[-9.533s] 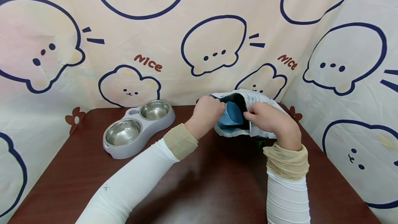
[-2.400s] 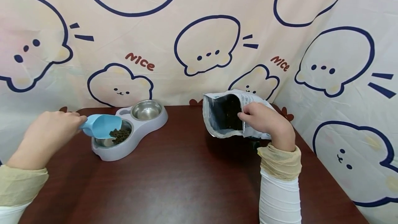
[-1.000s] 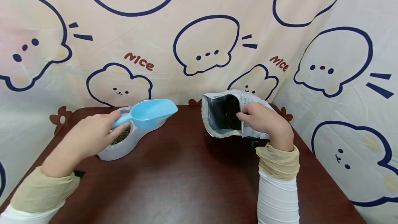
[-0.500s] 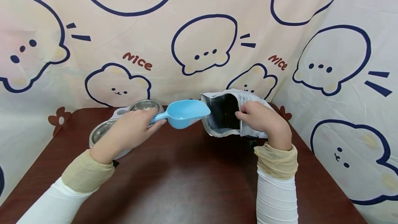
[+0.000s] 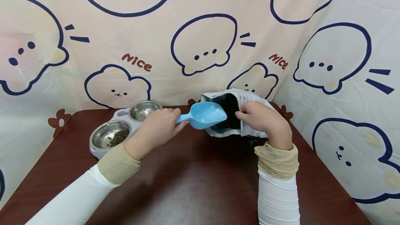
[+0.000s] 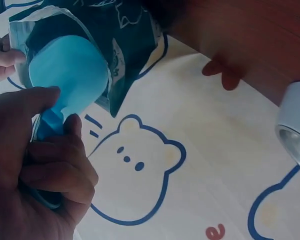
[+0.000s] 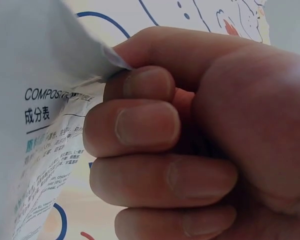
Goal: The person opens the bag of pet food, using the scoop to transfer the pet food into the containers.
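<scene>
My left hand (image 5: 160,126) grips the handle of a light blue scoop (image 5: 206,114), whose bowl shows no kibble and overlaps the mouth of a white bag (image 5: 253,133). In the left wrist view the fingers curl round the handle and the scoop (image 6: 70,70) lies at the bag's opening. My right hand (image 5: 260,117) pinches the bag's rim between thumb and curled fingers; the right wrist view shows the bag (image 7: 40,65) with printed text, its edge under the thumb. The bag's mouth is spread, dark inside. Brown kibble (image 5: 118,138) lies in the nearer steel bowl (image 5: 101,134).
A grey double-bowl holder (image 5: 125,114) stands at the left on the dark brown table (image 5: 175,190); its farther steel bowl (image 5: 142,110) has no kibble in view. A cartoon-printed cloth (image 5: 200,89) hangs behind and to the sides, along the table's back edge.
Earlier my left hand drew the scoop from the bag and tipped kibble into the nearer bowl. Since then it has carried the scoop right, back to the bag's mouth. My right hand keeps its hold.
</scene>
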Available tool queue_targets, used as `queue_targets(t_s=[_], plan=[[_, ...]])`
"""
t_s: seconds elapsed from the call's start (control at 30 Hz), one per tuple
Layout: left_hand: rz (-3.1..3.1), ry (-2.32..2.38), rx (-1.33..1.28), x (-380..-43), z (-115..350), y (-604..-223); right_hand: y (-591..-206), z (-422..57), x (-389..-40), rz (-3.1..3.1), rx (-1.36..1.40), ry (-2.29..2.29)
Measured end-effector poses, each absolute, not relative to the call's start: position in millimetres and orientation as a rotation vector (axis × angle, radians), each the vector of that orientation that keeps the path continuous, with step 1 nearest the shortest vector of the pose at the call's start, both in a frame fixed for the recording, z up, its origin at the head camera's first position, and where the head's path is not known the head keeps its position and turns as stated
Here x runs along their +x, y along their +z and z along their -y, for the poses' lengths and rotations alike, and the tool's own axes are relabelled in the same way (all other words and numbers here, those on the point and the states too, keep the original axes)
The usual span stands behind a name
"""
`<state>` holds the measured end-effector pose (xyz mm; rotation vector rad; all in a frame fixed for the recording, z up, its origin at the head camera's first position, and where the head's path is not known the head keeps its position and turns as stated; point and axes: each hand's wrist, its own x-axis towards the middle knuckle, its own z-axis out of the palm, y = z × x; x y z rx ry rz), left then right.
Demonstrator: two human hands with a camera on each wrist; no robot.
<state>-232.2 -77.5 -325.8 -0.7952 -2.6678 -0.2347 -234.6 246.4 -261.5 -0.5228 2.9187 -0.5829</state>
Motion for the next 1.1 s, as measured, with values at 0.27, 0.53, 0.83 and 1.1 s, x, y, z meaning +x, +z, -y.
queue_targets(t_s=[0.27, 0.53, 0.83, 1.1], plan=[[2.673, -0.221, -0.778, -240, 58, -321, -262, -245, -236, -2.931, -0.518, -0.558], [2.590, -0.071, -0.798, -246, 47, -324, -263, -245, -237, -2.930, -0.536, -0.564], [2.429, 0.283, -0.876, -248, 27, -318, -263, -245, -237, -2.935, -0.528, -0.547], [2.474, 0.226, -0.896, -247, 12, -312, -264, -245, -238, -2.937, -0.536, -0.532]])
